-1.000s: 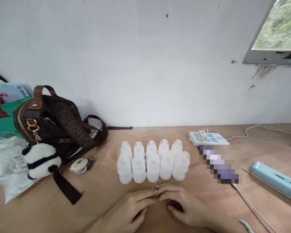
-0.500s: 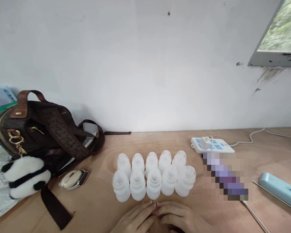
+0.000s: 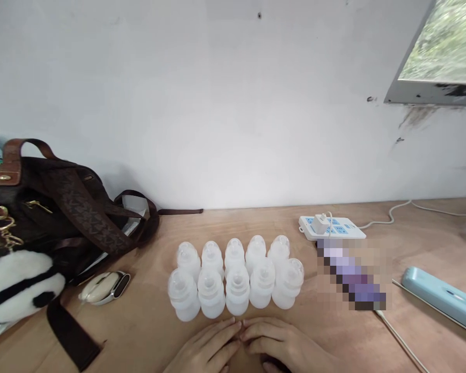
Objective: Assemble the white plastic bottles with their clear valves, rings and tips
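My left hand (image 3: 205,349) and my right hand (image 3: 283,347) lie flat on the wooden table (image 3: 147,321) at the bottom of the view, fingertips touching each other. Both hold nothing and their fingers are stretched out. Just beyond the fingertips stand several small white plastic bottles (image 3: 236,277) in two tight rows, all upright with clear caps. The hands do not touch the bottles.
A brown handbag (image 3: 58,207) with a panda plush (image 3: 19,290) fills the left side, with a small beige device (image 3: 103,286) beside it. A white power strip (image 3: 332,227), a blurred-out object (image 3: 351,274) and a light blue case (image 3: 442,298) lie to the right.
The hands stay together on the table. The view has shifted slightly, so the bag and bottles sit a little further left than half a second ago.
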`<state>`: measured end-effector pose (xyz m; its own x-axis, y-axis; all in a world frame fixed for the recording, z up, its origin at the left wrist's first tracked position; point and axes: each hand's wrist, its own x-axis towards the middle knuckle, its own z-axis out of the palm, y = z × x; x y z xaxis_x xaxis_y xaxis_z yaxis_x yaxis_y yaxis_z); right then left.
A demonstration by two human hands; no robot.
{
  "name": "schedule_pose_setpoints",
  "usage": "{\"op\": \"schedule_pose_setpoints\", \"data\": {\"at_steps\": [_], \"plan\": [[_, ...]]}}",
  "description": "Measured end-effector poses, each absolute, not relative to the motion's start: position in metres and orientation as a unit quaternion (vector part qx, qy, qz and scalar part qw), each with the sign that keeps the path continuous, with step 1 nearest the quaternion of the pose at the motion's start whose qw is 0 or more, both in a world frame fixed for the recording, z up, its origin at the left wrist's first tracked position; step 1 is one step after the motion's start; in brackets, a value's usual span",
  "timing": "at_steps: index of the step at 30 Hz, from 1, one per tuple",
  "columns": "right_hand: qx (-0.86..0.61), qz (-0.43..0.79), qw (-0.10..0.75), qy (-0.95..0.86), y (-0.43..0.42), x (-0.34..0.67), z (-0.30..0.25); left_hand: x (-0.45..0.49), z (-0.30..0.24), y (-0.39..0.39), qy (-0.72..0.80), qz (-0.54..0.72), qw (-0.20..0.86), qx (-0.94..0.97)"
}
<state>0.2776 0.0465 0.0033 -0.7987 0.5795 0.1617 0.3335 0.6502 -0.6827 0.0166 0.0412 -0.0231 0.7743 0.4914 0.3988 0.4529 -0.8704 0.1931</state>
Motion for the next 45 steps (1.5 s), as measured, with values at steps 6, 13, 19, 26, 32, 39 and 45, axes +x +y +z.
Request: {"op": "schedule_pose_setpoints", "data": {"at_steps": [6, 13, 19, 26, 32, 39, 45], "plan": [[-0.270, 0.337, 0.190, -0.881, 0.042, 0.278, 0.005, 0.020, -0.012, 0.037, 0.266, 0.204, 0.098, 0.937], [-0.274, 0.327, 0.186, -0.885, 0.040, 0.278, 0.007, 0.021, -0.004, 0.032, 0.283, 0.178, 0.121, 0.934], [-0.276, 0.324, 0.188, -0.885, 0.040, 0.278, 0.005, 0.021, -0.002, 0.028, 0.300, 0.179, 0.154, 0.924], [-0.272, 0.340, 0.220, -0.873, 0.040, 0.278, 0.002, 0.021, 0.001, 0.029, 0.300, 0.178, 0.173, 0.921], [-0.264, 0.337, 0.229, -0.874, 0.040, 0.279, -0.001, 0.022, 0.000, 0.030, 0.303, 0.168, 0.172, 0.922], [-0.261, 0.325, 0.234, -0.878, 0.040, 0.280, -0.004, 0.023, 0.002, 0.029, 0.293, 0.180, 0.174, 0.923], [-0.247, 0.305, 0.253, -0.884, 0.041, 0.280, -0.008, 0.022, -0.001, 0.029, 0.290, 0.188, 0.175, 0.922]]}}
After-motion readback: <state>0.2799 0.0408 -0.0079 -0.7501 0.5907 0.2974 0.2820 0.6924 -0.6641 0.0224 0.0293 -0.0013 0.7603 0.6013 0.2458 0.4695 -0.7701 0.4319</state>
